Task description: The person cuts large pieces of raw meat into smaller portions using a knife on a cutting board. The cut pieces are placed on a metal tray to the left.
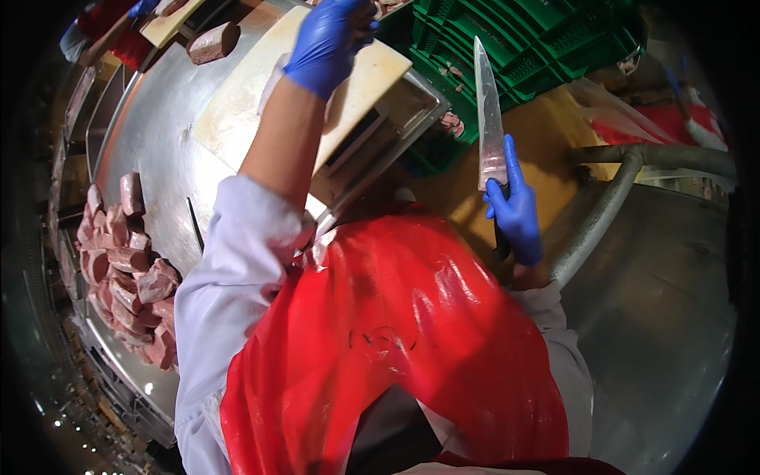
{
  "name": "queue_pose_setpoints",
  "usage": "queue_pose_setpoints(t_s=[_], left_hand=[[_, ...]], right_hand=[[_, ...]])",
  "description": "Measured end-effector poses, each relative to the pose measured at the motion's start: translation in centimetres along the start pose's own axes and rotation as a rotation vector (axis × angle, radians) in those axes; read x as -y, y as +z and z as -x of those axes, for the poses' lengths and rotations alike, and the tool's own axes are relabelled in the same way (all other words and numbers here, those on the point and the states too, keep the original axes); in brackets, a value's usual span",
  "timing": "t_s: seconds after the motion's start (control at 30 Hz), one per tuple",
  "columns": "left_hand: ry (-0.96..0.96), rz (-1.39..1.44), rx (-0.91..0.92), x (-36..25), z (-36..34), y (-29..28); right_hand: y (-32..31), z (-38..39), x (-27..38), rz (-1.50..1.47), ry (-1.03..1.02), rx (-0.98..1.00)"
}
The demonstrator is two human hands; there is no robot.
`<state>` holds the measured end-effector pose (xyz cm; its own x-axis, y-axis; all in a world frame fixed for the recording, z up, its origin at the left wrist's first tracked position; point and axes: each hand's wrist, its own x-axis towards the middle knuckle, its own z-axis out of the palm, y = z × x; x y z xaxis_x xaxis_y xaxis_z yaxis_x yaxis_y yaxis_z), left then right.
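My right hand (518,214), in a blue glove, grips a long knife (491,119) by its dark handle, blade pointing up and away from me. Over the white cutting board (229,119) reaches my left hand (323,47), also gloved in blue. Its fingers are curled together near the upper edge of the view; whatever they may hold is hidden. A pale pink edge, perhaps meat, shows beside my left wrist, mostly covered by the forearm.
Many cut meat pieces (127,269) are heaped at the left of the steel table (170,134). One larger meat block (214,43) lies farther off. Green crates (530,47) stand at the far right, near meat scraps (451,123). A metal rail (602,214) curves at right. Another person's arm (99,43) shows far left.
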<state>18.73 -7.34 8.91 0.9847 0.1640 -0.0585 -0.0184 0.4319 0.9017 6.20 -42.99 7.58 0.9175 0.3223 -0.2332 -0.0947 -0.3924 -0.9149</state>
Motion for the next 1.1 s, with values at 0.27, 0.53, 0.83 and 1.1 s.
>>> queue_pose_setpoints(t_s=[0.27, 0.53, 0.83, 1.1], left_hand=[[-0.062, -0.729, -0.004, 3.4, -6.8, 1.1], [0.044, -0.727, -0.615, 2.9, 7.4, -19.6], [0.116, -0.635, -0.708, 8.1, 12.9, -10.6], [0.254, -0.4, -0.895, 8.9, 19.9, -10.4]], right_hand=[[-4.8, -6.2, -6.0, -0.131, -0.032, 0.025], [5.9, -17.8, -0.7, -0.618, -0.124, 0.521], [21.7, -31.2, 8.7, -0.72, -0.192, 0.779], [18.9, -24.9, 12.5, 0.09, -0.493, 0.711]])
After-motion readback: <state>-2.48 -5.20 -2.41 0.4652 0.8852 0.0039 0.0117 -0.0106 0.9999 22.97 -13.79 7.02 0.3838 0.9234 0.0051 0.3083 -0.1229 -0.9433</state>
